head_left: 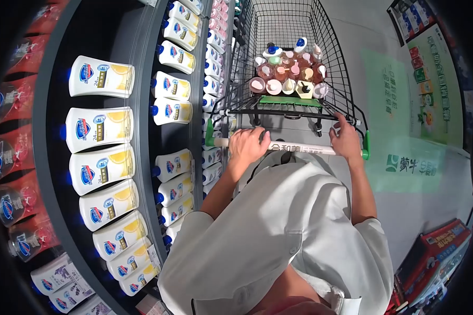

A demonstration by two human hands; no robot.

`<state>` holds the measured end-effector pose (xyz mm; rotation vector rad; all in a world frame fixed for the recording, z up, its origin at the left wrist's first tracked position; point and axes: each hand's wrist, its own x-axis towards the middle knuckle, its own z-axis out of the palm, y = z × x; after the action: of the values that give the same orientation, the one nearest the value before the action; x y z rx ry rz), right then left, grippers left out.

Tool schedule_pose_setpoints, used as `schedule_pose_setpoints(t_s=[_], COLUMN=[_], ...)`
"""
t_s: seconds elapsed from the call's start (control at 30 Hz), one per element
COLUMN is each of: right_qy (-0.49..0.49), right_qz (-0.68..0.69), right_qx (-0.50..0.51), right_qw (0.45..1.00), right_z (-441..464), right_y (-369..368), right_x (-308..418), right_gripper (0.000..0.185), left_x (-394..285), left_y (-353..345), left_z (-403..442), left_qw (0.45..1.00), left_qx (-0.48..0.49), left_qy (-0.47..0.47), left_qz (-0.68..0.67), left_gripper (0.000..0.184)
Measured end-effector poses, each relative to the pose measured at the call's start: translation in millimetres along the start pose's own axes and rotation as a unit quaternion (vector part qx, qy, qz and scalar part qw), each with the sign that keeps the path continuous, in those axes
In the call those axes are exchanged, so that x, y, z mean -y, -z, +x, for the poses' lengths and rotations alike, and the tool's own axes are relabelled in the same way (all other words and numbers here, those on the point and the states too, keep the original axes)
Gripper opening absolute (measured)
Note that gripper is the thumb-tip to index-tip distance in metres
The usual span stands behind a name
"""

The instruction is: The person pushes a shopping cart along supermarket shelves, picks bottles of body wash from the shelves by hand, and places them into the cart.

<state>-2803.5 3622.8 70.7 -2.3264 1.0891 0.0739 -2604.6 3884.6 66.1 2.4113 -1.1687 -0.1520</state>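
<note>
My left hand (249, 146) is wrapped around the left part of the white shopping cart handle (299, 148), which has printed characters and green end pieces. At the right end of that handle, my right hand (346, 137) rests across the bar. Its fingers are loosely bent and reach forward past the bar, apart from one another. Ahead of both hands is the black wire shopping cart (278, 21). Several pump bottles (295, 68) with pinkish bodies stand grouped at its near end, along with white bottles (300, 45) that have blue caps.
Shelves of white body wash bottles (100, 130) with lemon labels run along my left. Red bottles (23, 147) fill the far-left shelf. To the right are green floor stickers (386, 89) and a red box display (431, 257) near the lower right corner.
</note>
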Motion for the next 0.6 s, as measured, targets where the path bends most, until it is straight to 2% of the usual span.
schedule_pose_setpoints(t_s=[0.07, 0.17, 0.2, 0.6], right_qy=[0.005, 0.010, -0.012, -0.004], right_qz=[-0.019, -0.054, -0.043, -0.067], right_qx=[-0.027, -0.051, -0.034, -0.049], right_qw=[0.999, 0.997, 0.998, 0.997], right_z=[14.9, 39.0, 34.8, 138.0], right_y=[3.1, 11.7, 17.1, 43.0], right_x=[7.9, 23.0, 26.0, 29.5], right_gripper=[0.054, 0.052, 0.052, 0.049], left_x=[8.4, 10.1, 8.5, 10.6], left_y=[-6.0, 2.3, 2.4, -2.0], left_z=[16.1, 46.3, 49.2, 148.0], left_qw=[1.000, 0.999, 0.998, 0.998], left_qx=[-0.015, 0.025, 0.042, 0.045], left_qy=[0.006, 0.029, 0.027, 0.036], left_qz=[-0.007, -0.013, -0.023, -0.026], left_gripper=[0.028, 0.033, 0.034, 0.038])
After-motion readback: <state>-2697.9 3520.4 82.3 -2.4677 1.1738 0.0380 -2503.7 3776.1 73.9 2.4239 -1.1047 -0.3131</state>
